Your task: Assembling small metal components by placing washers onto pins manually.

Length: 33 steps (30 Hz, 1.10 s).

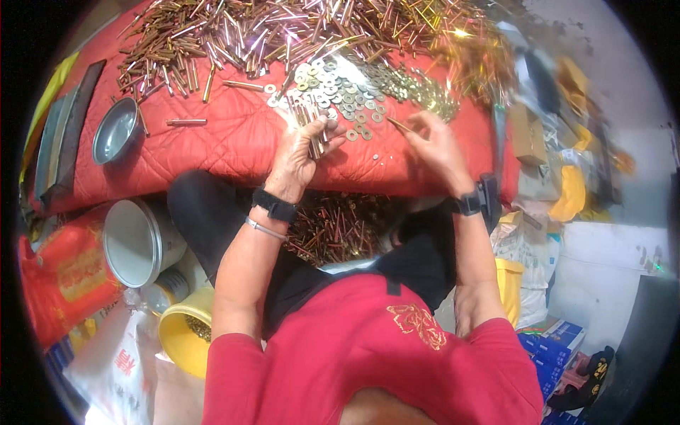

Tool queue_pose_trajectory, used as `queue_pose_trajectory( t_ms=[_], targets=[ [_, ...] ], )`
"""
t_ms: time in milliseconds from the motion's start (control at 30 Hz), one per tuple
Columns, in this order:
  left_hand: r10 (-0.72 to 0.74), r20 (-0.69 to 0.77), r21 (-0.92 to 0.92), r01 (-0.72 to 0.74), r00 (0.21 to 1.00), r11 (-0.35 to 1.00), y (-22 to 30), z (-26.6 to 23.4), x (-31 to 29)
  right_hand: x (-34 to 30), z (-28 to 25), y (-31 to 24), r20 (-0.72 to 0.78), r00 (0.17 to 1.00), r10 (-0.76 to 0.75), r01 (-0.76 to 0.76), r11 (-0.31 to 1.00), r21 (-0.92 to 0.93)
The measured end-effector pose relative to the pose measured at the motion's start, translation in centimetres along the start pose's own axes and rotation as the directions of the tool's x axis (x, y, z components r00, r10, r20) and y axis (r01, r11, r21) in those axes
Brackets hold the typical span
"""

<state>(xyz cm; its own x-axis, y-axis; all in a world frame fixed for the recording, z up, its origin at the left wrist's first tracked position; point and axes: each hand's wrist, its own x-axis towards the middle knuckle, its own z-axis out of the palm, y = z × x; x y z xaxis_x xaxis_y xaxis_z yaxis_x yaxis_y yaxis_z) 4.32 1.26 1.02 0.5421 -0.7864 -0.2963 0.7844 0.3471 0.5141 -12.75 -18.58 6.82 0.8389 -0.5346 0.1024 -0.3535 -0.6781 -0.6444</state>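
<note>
My left hand (301, 145) is closed around a bundle of slim, shiny metal bolts (306, 113), held roughly upright over the red quilted cloth. Between the thumb and fingers of my right hand (435, 142) is a single coppery bolt (399, 125), pointing toward the left. Flat round washers (347, 99) lie scattered just beyond and between both hands. To their right spreads a patch of small yellowish metal pieces (418, 88), probably nuts. A large heap of similar bolts (283, 32) covers the far side of the cloth.
The red quilted cloth (212, 145) bears a metal bowl (117, 131) and a loose bolt (186, 122) at left. More bolts (333, 230) lie below, between my legs. A white bucket (132, 243) and yellow bucket (185, 333) stand left; cardboard (528, 134) and blue boxes (556, 347) right.
</note>
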Motion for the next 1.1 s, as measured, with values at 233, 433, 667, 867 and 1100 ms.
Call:
queue_pose_trajectory(
  t_ms=[233, 433, 667, 867, 1100],
  targets=[
    [0.032, 0.060, -0.131, -0.024, 0.998, 0.991, -0.3, -0.2, 0.2, 1.0, 1.2, -0.9, -0.069, 0.965, -0.252, 0.236, 0.953, -0.188],
    [0.036, -0.012, -0.085, -0.036, 0.999, 0.996, -0.3, 0.1, -0.1, 2.3, 2.1, -1.8, 0.069, 0.956, -0.285, 0.287, 0.863, -0.415],
    [0.030, -0.020, 0.001, -0.030, 0.999, 1.000, 0.0, 1.1, -0.8, 8.2, 0.9, -4.9, 0.565, 0.817, -0.114, 0.462, 0.717, -0.523],
    [0.039, 0.012, -0.001, -0.039, 0.999, 0.999, 0.6, 1.0, -1.2, 9.2, 2.1, -6.8, 0.633, 0.774, -0.017, 0.469, 0.688, -0.554],
    [0.094, -0.070, -0.103, -0.101, 0.993, 0.990, -0.6, 0.8, -0.5, 2.2, 1.6, -4.0, 0.171, 0.955, -0.244, 0.242, 0.970, 0.028]
  ],
)
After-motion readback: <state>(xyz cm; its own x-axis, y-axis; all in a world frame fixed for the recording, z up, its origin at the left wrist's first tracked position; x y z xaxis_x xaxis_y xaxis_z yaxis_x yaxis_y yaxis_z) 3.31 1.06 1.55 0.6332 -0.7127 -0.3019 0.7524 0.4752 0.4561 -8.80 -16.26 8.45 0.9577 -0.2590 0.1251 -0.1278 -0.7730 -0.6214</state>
